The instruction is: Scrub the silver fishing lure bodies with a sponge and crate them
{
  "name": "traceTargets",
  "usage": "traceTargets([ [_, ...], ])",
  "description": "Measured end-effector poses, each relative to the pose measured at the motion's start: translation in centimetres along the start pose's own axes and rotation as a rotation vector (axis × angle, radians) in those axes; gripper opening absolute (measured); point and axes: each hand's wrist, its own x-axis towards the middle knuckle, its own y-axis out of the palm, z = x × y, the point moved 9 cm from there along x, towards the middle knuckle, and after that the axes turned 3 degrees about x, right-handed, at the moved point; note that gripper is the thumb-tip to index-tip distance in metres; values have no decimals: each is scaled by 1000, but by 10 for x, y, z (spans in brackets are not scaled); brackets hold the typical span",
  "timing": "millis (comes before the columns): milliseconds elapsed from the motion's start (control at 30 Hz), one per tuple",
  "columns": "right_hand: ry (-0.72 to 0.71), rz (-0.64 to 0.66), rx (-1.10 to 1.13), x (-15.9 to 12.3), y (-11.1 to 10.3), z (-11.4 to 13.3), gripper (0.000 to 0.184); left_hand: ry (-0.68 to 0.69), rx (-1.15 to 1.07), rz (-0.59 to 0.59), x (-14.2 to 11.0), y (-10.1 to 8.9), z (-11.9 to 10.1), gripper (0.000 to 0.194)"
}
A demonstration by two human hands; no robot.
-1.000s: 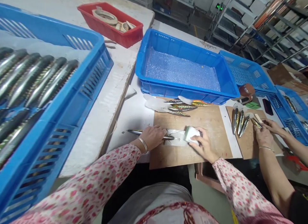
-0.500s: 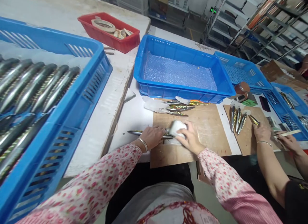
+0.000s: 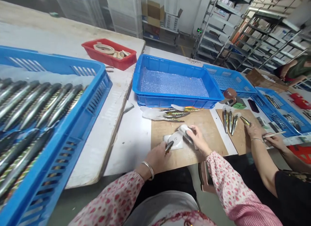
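My left hand (image 3: pixel 157 156) is closed around a dark, gold-striped fishing lure (image 3: pixel 168 147), most of it hidden by the fingers. A clear rounded lip (image 3: pixel 176 140) juts from the lure over a white cloth (image 3: pixel 180 146) lying flat on the brown board (image 3: pixel 206 132). Just right of the lip, my right hand (image 3: pixel 198 140) grips a white pad (image 3: pixel 184 128), tilted, with a dark piece beside it under the fingers. Behind both hands, several finished-looking lures (image 3: pixel 176 114) with clear lips lie in a pile at the board's far edge.
A blue tray (image 3: pixel 175 101) lined with bubble wrap stands beyond the board. To the left are a blue crate (image 3: pixel 80 122) full of lures and a red bin (image 3: pixel 109 59) with tape rolls. At right, a co-worker's hands (image 3: pixel 255 130) work beside more lures (image 3: pixel 229 120) and a brown mug (image 3: pixel 229 96).
The lure has turned in my left hand, and its clear lip now shows. My right hand has tilted the white pad and moved it slightly right. The camera view has shifted upward.
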Motion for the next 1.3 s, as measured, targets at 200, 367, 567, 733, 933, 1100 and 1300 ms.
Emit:
traceTargets([
  [200,14,241,-187,-14,15,20,31,-45,-42,-69,-5,13,-4,27],
  [367,-181,183,-240,-1,23,37,42,-80,10,-3,-4,17,-6,32],
  [567,-138,250,-80,-6,47,30,40,-111,0,28,-7,22,-6,36],
  [733,-46,96,-168,16,41,23,34,-130,-66,38,-6,25,-4,38],
  [933,33,25,-362,43,42,20,32,-168,-117,54,-6,29,-1,41],
  [1100,28,145,-302,32,55,21,32,-150,-134,58,-6,30,0,41],
  [1300,4,52,-409,33,45,31,32,-148,-138,61,-6,31,0,39],
])
